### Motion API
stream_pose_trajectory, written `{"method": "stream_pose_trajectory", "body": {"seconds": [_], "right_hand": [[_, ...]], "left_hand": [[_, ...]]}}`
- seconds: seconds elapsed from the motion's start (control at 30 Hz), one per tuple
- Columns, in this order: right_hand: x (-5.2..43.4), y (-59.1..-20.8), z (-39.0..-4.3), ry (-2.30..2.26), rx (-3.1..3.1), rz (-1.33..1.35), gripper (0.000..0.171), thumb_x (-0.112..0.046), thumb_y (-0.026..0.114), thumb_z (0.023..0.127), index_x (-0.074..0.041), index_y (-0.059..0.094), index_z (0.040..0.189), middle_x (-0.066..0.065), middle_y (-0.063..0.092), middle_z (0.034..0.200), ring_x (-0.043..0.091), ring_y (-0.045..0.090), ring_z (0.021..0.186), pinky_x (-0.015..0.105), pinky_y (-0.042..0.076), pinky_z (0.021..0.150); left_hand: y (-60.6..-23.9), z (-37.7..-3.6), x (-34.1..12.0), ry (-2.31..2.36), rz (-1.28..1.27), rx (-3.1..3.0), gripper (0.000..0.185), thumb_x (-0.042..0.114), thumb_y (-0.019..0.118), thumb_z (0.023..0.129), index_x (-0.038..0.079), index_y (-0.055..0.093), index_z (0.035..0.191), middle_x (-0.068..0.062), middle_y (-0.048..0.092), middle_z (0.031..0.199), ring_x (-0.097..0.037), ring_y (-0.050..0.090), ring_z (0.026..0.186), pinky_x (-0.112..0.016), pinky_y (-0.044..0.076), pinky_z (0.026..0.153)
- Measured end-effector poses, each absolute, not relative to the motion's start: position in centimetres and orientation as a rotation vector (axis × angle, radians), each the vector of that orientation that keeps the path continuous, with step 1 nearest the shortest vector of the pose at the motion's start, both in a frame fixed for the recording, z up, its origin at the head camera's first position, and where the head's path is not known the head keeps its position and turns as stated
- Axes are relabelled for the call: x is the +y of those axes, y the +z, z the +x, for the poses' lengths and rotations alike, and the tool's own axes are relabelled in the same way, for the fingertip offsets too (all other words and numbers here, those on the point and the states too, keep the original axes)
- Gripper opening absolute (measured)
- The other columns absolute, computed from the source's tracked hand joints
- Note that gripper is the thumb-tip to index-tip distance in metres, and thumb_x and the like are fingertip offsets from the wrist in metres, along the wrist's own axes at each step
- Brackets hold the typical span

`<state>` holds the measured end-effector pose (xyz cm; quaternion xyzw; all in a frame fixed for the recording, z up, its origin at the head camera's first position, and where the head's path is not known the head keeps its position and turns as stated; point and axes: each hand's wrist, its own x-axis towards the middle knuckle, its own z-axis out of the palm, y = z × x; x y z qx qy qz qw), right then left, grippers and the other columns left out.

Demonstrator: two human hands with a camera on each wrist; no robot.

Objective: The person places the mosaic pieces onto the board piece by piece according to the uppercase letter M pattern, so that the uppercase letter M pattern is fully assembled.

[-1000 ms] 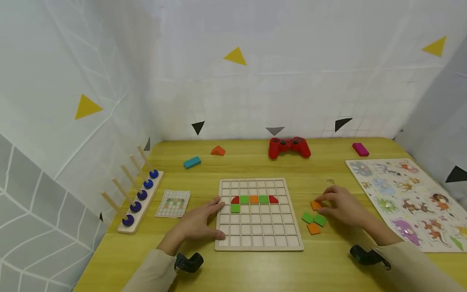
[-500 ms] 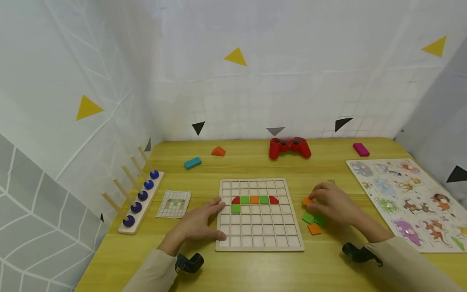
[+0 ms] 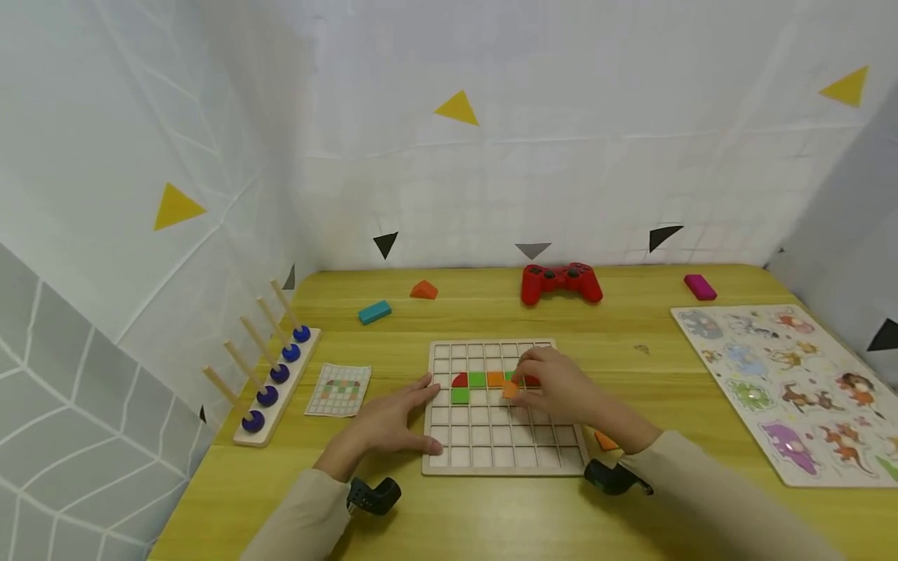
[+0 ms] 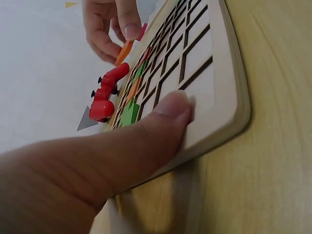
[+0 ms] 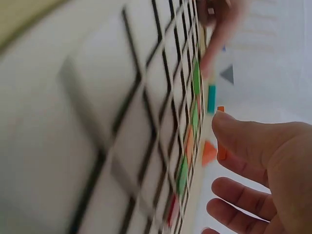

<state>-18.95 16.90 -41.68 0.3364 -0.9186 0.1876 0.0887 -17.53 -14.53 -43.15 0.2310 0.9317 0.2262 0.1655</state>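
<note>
A wooden grid board (image 3: 501,448) lies in the middle of the table. Its third row holds a red quarter-round (image 3: 460,379), a green tile (image 3: 478,379) and an orange tile (image 3: 495,379); a second green tile (image 3: 460,396) sits one row nearer. My right hand (image 3: 522,386) hovers over the board's centre and pinches a small orange tile (image 3: 510,389), covering the row's right end. My left hand (image 3: 414,413) rests open on the board's left edge, its thumb (image 4: 165,114) pressed on the frame (image 4: 224,97). One loose orange tile (image 3: 605,441) peeks out behind my right forearm.
A pattern card (image 3: 340,389) and a peg rack with blue rings (image 3: 277,382) lie left of the board. At the back are a teal block (image 3: 375,312), an orange wedge (image 3: 424,291), a red game controller (image 3: 561,282) and a magenta block (image 3: 700,287). An animal puzzle (image 3: 786,382) fills the right side.
My right hand picked an orange tile from the loose pile right of the board and carried it left over the grid. The left hand stayed on the board's edge.
</note>
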Motion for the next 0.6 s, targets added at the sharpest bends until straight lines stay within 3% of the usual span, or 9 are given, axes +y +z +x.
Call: {"method": "stream_pose_trajectory", "body": {"seconds": [0.3, 0.6], "right_hand": [[11.5, -42.1, -18.3, 0.533, -2.722, 1.105, 0.021, -0.033, 0.080, 0.082, -0.016, 0.076, 0.094, 0.003, 0.065, 0.105, 0.022, 0.058, 0.099, 0.040, 0.051, 0.081], [9.9, -42.6, -18.0, 0.546, -2.820, 1.081, 0.024, -0.036, 0.079, 0.082, -0.018, 0.075, 0.097, 0.005, 0.065, 0.113, 0.023, 0.057, 0.105, 0.043, 0.049, 0.082]], "left_hand": [[-42.9, -17.9, -14.4, 0.636, 0.644, 2.658, 0.093, 0.061, 0.075, 0.076, 0.025, 0.037, 0.153, 0.002, 0.021, 0.165, -0.029, 0.030, 0.150, -0.055, 0.034, 0.115], [-43.1, -17.8, -14.6, 0.646, 0.660, 2.657, 0.092, 0.061, 0.075, 0.077, 0.025, 0.038, 0.153, 0.001, 0.022, 0.165, -0.030, 0.031, 0.149, -0.056, 0.034, 0.115]]}}
